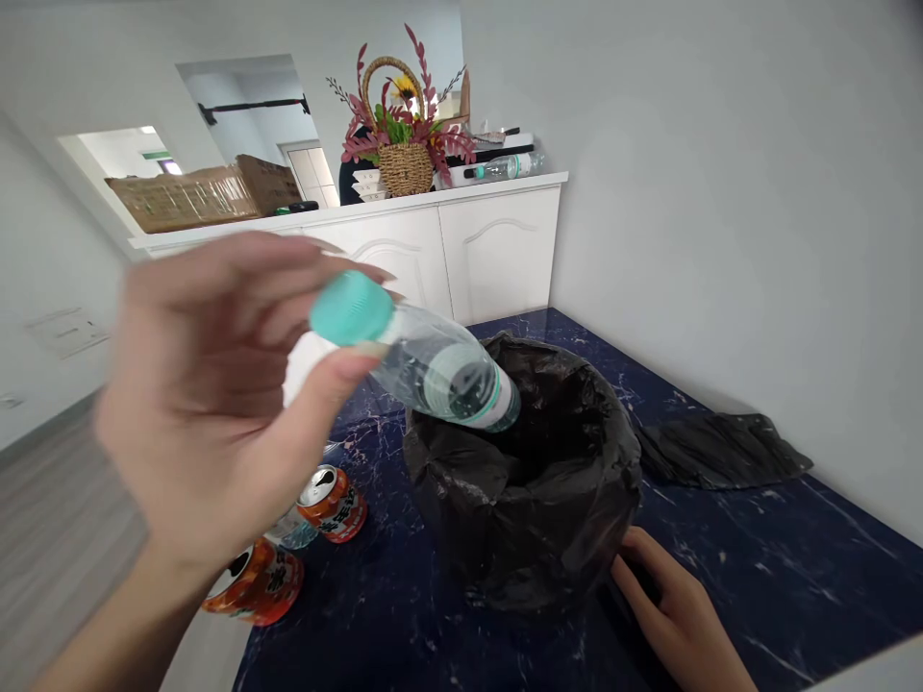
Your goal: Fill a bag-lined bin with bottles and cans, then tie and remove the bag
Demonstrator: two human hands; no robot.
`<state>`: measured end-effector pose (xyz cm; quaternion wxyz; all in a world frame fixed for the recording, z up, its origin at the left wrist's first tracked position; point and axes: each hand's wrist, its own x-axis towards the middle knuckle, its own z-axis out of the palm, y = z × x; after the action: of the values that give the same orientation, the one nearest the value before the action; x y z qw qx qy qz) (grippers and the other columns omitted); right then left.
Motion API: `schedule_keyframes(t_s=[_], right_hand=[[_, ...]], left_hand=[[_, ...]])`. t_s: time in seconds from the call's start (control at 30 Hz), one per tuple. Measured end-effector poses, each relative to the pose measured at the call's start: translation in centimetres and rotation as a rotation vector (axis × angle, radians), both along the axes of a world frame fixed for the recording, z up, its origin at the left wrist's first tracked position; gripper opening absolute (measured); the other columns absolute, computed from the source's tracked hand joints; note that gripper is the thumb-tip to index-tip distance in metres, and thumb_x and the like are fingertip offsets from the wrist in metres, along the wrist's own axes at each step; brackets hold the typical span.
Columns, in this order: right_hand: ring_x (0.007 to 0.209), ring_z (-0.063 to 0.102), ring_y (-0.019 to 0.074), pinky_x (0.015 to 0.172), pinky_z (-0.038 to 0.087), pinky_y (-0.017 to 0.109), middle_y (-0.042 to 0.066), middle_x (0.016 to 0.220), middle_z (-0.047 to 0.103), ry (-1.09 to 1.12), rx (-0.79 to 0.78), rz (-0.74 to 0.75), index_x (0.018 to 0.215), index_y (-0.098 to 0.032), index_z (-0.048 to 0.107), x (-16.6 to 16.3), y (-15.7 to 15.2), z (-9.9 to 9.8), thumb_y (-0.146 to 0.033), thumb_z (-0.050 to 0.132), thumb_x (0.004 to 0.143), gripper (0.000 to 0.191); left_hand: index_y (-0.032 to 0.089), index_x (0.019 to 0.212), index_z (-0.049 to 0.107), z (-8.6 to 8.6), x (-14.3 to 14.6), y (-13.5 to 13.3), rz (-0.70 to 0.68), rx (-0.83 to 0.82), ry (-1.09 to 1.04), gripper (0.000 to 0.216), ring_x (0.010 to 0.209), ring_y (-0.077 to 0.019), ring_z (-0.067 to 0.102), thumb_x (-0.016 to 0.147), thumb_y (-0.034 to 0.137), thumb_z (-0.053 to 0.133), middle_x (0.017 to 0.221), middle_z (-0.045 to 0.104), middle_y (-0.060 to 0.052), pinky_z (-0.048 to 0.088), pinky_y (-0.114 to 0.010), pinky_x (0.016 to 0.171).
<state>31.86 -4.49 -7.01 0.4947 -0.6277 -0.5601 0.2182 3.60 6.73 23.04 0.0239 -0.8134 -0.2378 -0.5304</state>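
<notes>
My left hand is raised close to the camera and pinches the neck of a clear plastic bottle just below its teal cap. The bottle slants down to the right, its lower end over the mouth of a bin lined with a black bag. My right hand rests against the bin's lower right side on the dark blue marble counter, fingers curled on the bag.
Two orange drink cans lie at the counter's left edge beside another clear bottle. A loose black bag lies by the right wall. Behind, white cabinets carry a flower basket, cardboard boxes and a bottle.
</notes>
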Motion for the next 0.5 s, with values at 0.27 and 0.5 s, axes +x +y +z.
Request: schedule_keyframes(t_s=[0.27, 0.5], right_hand=[[0.103, 0.080, 0.0255, 0.082, 0.066, 0.028, 0.010, 0.119, 0.080, -0.008, 0.005, 0.004, 0.116, -0.027, 0.076, -0.1, -0.1, 0.3, -0.054, 0.058, 0.107, 0.033], [0.103, 0.080, 0.0260, 0.083, 0.065, 0.029, 0.010, 0.117, 0.081, -0.006, -0.005, 0.016, 0.116, -0.028, 0.075, 0.0, -0.1, 0.4, -0.054, 0.058, 0.107, 0.033]], left_hand=[[0.028, 0.129, 0.071, -1.3, 1.1, 2.5, -0.118, -0.345, 0.306, 0.027, 0.121, -0.0249, 0.076, 0.103, 0.038, 0.071, 0.129, 0.079, -0.004, 0.063, -0.043, 0.109], [0.029, 0.116, 0.077, -1.0, 1.3, 3.5, -0.130, -0.424, 0.588, 0.017, 0.116, -0.0209, 0.076, 0.103, 0.036, 0.068, 0.127, 0.080, -0.001, 0.064, -0.029, 0.087]])
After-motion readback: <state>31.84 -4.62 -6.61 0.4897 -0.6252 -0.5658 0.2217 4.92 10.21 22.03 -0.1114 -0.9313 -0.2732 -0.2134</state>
